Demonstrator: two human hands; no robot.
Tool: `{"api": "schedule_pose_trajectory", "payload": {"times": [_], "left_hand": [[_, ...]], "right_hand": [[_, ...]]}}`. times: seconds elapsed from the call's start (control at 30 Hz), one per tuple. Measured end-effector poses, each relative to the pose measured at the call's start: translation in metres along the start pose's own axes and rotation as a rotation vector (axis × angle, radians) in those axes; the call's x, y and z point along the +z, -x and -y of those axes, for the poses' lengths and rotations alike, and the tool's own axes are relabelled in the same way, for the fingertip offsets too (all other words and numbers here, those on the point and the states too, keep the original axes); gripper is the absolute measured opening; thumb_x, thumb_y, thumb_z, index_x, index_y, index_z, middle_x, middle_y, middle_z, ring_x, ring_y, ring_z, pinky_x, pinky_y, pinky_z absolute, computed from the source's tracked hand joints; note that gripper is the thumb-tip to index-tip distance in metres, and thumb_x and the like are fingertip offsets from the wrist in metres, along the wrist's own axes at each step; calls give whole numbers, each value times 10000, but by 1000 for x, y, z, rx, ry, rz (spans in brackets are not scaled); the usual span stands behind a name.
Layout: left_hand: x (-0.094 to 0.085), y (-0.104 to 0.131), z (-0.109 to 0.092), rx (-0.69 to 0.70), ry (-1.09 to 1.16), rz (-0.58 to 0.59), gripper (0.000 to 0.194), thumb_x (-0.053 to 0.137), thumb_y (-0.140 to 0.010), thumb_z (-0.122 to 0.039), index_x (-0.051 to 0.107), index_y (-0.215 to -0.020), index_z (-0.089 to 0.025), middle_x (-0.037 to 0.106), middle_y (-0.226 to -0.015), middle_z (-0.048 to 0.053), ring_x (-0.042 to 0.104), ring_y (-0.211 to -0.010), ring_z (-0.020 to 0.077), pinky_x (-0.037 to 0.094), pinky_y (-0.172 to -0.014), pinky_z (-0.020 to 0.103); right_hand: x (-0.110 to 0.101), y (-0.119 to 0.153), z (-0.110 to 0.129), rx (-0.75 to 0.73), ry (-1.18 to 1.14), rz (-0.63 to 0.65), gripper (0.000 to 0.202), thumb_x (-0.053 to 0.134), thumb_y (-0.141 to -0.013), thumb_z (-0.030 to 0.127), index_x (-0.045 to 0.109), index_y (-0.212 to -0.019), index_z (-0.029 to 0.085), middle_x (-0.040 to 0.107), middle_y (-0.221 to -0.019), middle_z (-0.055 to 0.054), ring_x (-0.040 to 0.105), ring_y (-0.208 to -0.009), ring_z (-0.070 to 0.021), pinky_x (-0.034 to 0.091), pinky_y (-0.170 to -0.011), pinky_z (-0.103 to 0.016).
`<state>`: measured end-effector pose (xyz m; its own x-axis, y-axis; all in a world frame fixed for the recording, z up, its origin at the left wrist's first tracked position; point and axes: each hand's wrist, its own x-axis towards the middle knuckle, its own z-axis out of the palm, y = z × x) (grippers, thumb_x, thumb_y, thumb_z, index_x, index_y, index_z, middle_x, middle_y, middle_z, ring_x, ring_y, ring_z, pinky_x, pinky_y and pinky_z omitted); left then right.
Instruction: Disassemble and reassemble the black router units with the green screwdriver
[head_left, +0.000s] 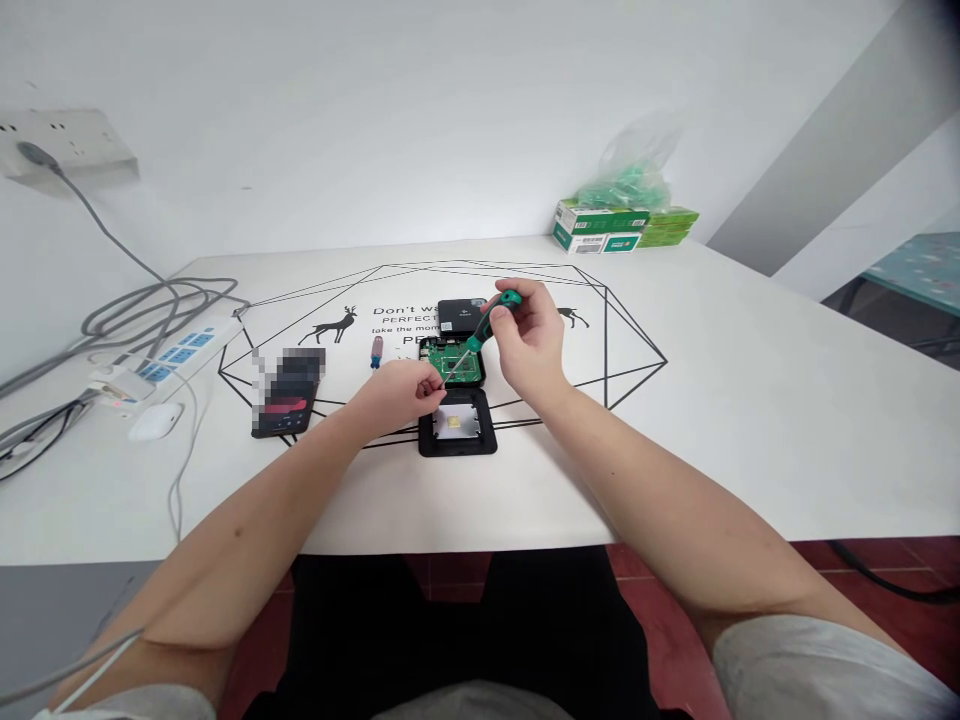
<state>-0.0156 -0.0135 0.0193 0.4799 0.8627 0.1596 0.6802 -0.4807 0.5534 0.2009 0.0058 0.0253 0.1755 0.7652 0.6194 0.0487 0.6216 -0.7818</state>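
Observation:
My right hand (531, 335) grips the green and black handle of a screwdriver (482, 334), its thin shaft slanting down to the left. The tip ends at the fingers of my left hand (403, 393), which are pinched together; what is between them is too small to make out. Under the shaft lies a green circuit board (471, 368) in a black open casing. Nearer to me is a black cover (426, 440) with a silver metal plate (466, 420) and a small yellowish square in it. Behind the board a flat black box (452, 316) with a white label is partly covered by my right hand.
A second small screwdriver (376, 352) lies left of the board. Further left are a phone (291, 395), a white earbud case (156, 422), and a power strip (180, 355) with coiled grey cables. Green and white boxes (600, 225) with a plastic bag stand at the back right.

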Motion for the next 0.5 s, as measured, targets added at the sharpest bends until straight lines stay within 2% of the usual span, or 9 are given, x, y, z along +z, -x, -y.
{"api": "schedule_pose_trajectory", "payload": {"times": [0.13, 0.3, 0.4, 0.5], "left_hand": [[2, -1, 1, 43, -82, 41, 67, 654, -849, -244, 696, -801, -227, 682, -748, 3, 653, -745, 200, 518, -746, 313], [3, 0, 0, 71, -68, 89, 92, 638, -880, -270, 715, -847, -230, 691, -769, -2, 653, -741, 198, 507, -729, 309], [6, -1, -5, 87, -25, 117, 113, 631, -935, -271, 720, -878, -230, 704, -781, 5, 671, -763, 215, 522, -762, 336], [13, -4, -11, 126, 31, 142, 139, 618, -979, -232, 718, -883, -226, 751, -864, 29, 704, -859, 240, 549, -845, 371]], "right_hand": [[-2, 5, 5, -97, 81, 92, 312, 732, -936, 472, 654, -1191, 311, 761, -973, -19, 719, -858, -212, 609, -848, -429], [-6, 4, 18, -162, 134, 202, 337, 749, -914, 499, 705, -1194, 315, 765, -999, -26, 713, -852, -218, 622, -851, -442], [-12, 0, 34, -203, 160, 341, 308, 777, -889, 448, 755, -1168, 321, 787, -1005, -27, 725, -873, -226, 629, -906, -464], [-19, -7, 51, -217, 126, 462, 250, 800, -862, 360, 811, -1110, 326, 818, -1059, -26, 753, -1013, -250, 620, -1012, -488]]}}
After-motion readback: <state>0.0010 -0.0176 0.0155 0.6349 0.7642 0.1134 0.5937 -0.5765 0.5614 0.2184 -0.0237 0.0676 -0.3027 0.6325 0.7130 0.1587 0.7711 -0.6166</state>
